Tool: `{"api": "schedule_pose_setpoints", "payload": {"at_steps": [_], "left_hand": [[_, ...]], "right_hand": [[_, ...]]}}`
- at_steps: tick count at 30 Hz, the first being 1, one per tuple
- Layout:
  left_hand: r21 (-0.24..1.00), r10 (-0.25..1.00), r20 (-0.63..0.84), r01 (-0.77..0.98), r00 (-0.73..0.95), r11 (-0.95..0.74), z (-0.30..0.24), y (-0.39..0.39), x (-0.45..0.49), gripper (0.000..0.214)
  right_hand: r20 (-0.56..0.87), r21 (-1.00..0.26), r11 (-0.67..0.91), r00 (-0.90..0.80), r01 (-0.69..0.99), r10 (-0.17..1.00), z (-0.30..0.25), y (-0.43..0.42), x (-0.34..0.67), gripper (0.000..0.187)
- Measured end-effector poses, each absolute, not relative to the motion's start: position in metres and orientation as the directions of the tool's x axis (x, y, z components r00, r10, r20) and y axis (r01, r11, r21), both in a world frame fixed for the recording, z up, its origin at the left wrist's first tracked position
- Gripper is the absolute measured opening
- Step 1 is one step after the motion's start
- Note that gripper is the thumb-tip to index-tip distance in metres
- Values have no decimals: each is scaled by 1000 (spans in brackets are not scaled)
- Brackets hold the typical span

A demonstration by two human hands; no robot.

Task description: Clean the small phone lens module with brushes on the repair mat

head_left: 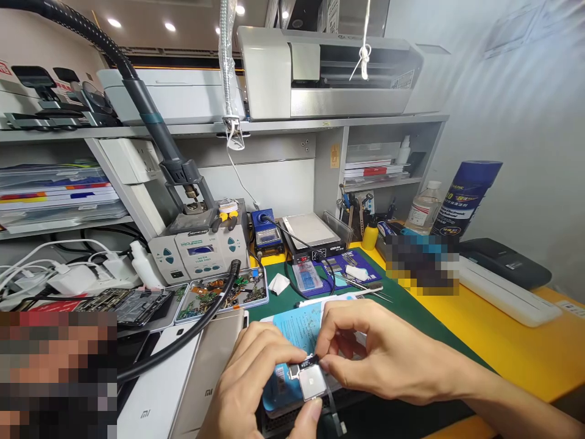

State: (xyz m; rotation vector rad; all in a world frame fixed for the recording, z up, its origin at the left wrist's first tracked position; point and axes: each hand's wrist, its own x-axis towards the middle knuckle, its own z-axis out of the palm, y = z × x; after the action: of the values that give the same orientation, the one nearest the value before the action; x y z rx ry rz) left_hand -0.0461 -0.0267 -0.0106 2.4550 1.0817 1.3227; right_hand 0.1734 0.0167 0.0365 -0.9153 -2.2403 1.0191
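My left hand (256,381) pinches a small square silver module (311,382) with a thin flex cable hanging below it, thumb under it and forefinger on its left edge. My right hand (388,353) comes in from the right, its fingers curled, with thumb and forefinger pinched on the module's dark top end (307,363). Both hands hover over a light blue printed sheet (304,329) lying on the green mat (411,317).
A soldering and hot-air station (201,250) with a thick black hose (183,341) stands at the left. Beside it lie trays of circuit parts (228,292), phone back covers (183,390) and a heating plate (311,235). Tweezers (365,286), bottles (425,207) and a blue spray can (466,195) sit at the right.
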Motion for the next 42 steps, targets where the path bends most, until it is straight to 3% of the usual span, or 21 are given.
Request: {"api": "schedule_pose_setpoints", "payload": {"at_steps": [17, 25, 32, 38, 42], "left_hand": [[531, 712, 632, 498, 306, -686, -6, -26, -45, 32], [523, 707, 640, 503, 302, -688, -6, -26, -47, 33], [507, 695, 660, 513, 287, -693, -5, -25, -46, 31], [516, 700, 647, 503, 301, -693, -6, -26, -47, 34], [519, 703, 638, 500, 314, -694, -5, -27, -47, 31]], "right_hand": [[217, -747, 572, -689, 339, 691, 38, 15, 172, 28], [377, -602, 730, -691, 323, 616, 27, 16, 176, 18], [535, -470, 852, -693, 232, 484, 27, 19, 172, 20], [551, -361, 893, -710, 270, 438, 24, 20, 174, 15], [541, -386, 884, -712, 262, 447, 26, 19, 175, 16]]}}
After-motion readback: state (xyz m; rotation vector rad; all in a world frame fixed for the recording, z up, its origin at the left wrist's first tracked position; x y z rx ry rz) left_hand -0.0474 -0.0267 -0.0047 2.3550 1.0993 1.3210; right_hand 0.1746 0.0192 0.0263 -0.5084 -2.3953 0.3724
